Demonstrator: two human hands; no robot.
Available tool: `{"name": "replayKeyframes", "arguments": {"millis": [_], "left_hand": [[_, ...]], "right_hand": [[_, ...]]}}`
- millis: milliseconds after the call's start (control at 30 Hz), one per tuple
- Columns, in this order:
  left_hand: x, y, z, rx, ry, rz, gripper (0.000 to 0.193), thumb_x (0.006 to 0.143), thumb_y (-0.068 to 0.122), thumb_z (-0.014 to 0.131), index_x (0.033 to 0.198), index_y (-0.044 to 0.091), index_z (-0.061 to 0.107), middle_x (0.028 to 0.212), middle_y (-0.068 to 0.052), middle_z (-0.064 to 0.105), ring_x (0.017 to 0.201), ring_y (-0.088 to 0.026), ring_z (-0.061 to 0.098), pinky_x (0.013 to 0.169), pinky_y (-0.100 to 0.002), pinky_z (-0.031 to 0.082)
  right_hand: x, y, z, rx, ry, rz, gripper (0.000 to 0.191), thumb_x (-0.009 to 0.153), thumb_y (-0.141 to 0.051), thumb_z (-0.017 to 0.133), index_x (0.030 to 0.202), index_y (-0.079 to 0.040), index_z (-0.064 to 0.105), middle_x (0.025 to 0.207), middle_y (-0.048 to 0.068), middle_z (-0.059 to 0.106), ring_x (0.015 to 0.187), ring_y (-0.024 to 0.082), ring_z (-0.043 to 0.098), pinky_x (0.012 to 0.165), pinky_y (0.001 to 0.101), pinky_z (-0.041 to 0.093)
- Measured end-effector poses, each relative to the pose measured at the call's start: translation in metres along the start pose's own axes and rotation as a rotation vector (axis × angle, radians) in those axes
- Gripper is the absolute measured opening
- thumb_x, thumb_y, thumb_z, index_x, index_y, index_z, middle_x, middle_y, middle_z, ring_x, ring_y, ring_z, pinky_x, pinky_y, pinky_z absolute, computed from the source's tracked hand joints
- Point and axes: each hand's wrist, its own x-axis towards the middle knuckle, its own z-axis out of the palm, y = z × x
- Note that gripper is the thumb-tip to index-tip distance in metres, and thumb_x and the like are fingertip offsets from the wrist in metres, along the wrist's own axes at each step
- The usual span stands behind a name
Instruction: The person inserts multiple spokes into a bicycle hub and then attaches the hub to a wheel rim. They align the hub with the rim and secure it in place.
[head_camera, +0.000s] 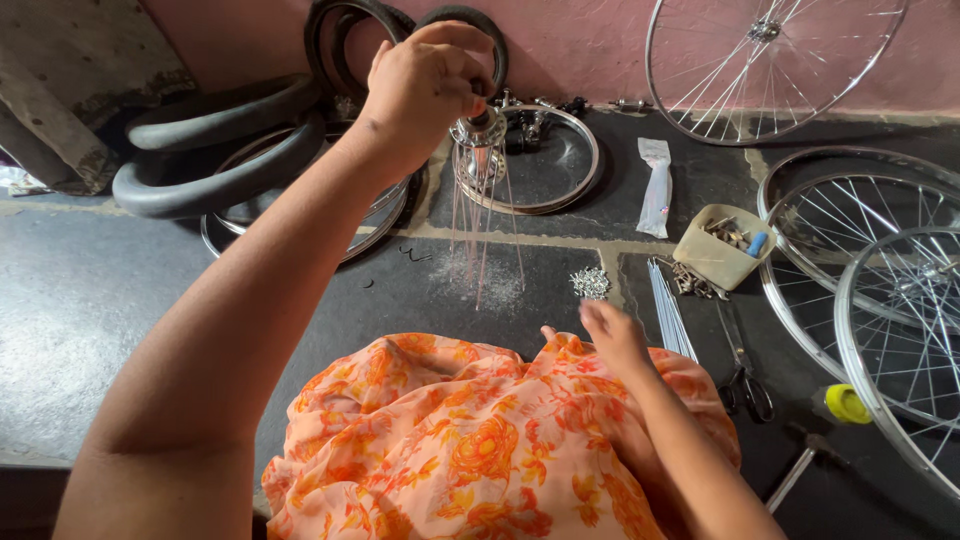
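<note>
My left hand (425, 85) is raised and grips the top of a shiny metal wheel hub (478, 130). Several thin spokes (480, 225) hang down from the hub, their tips near the dark floor. My right hand (610, 335) is low by my knee, fingers loosely curled, reaching beside a bundle of loose spokes (668, 310) lying on the floor. I cannot tell whether it holds a spoke. A small pile of silver nipples (590, 283) lies just beyond it. Orange flowered cloth (470, 445) covers my lap.
Bare rims (585, 150) and rubber tyres (215, 150) lie at the back left. Spoked wheels (880, 290) lie at the right, another leans on the pink wall (770, 60). A beige tub of small parts (718, 250), a plastic packet (656, 185), scissors (745, 375) and a yellow cap (847, 403) sit right.
</note>
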Motion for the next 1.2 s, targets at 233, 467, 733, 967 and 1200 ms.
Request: {"name": "replayKeyframes", "arguments": {"millis": [233, 467, 733, 967, 1200], "left_hand": [[-0.007, 0.014, -0.003, -0.257, -0.036, -0.018, 0.012, 0.085, 0.015, 0.072, 0.095, 0.018, 0.075, 0.133, 0.012, 0.067, 0.111, -0.011, 0.067, 0.111, -0.044, 0.043], [-0.025, 0.023, -0.018, -0.058, -0.103, 0.168, 0.018, 0.083, 0.003, 0.073, 0.098, 0.012, 0.079, 0.138, 0.001, 0.065, 0.146, -0.026, 0.042, 0.114, -0.064, 0.011], [-0.040, 0.004, -0.028, -0.206, -0.232, 0.158, 0.019, 0.090, 0.006, 0.071, 0.107, 0.014, 0.074, 0.124, 0.004, 0.074, 0.140, -0.020, 0.057, 0.125, -0.057, 0.018], [-0.037, -0.004, -0.011, -0.207, -0.220, 0.217, 0.021, 0.090, 0.006, 0.072, 0.108, 0.014, 0.075, 0.117, 0.003, 0.076, 0.136, -0.022, 0.060, 0.123, -0.054, 0.022], [-0.056, -0.002, 0.026, -0.221, -0.094, 0.171, 0.018, 0.091, 0.005, 0.071, 0.105, 0.015, 0.073, 0.114, 0.002, 0.077, 0.120, -0.017, 0.070, 0.126, -0.054, 0.023]], "right_hand": [[0.052, -0.125, 0.010, 0.219, 0.334, -0.421, 0.021, 0.094, -0.010, 0.075, 0.114, -0.005, 0.073, 0.094, 0.006, 0.075, 0.079, 0.013, 0.073, 0.071, 0.0267, 0.058], [0.045, -0.175, 0.011, 0.127, 0.375, -0.590, 0.009, 0.092, -0.009, 0.078, 0.096, -0.005, 0.072, 0.088, 0.004, 0.069, 0.067, 0.012, 0.063, 0.060, 0.0258, 0.049], [0.049, -0.158, -0.025, -0.016, 0.378, -0.606, 0.010, 0.092, -0.011, 0.080, 0.101, -0.009, 0.076, 0.087, 0.005, 0.067, 0.073, 0.019, 0.066, 0.064, 0.0324, 0.052], [0.044, -0.161, -0.039, -0.379, 0.515, -0.582, 0.006, 0.093, -0.008, 0.071, 0.098, -0.012, 0.070, 0.090, 0.005, 0.070, 0.079, 0.027, 0.069, 0.067, 0.0381, 0.054], [0.058, -0.156, -0.003, 1.166, 0.339, -0.097, 0.005, 0.103, -0.008, 0.057, 0.107, -0.010, 0.056, 0.107, 0.011, 0.074, 0.092, 0.017, 0.072, 0.082, 0.0285, 0.062]]}}
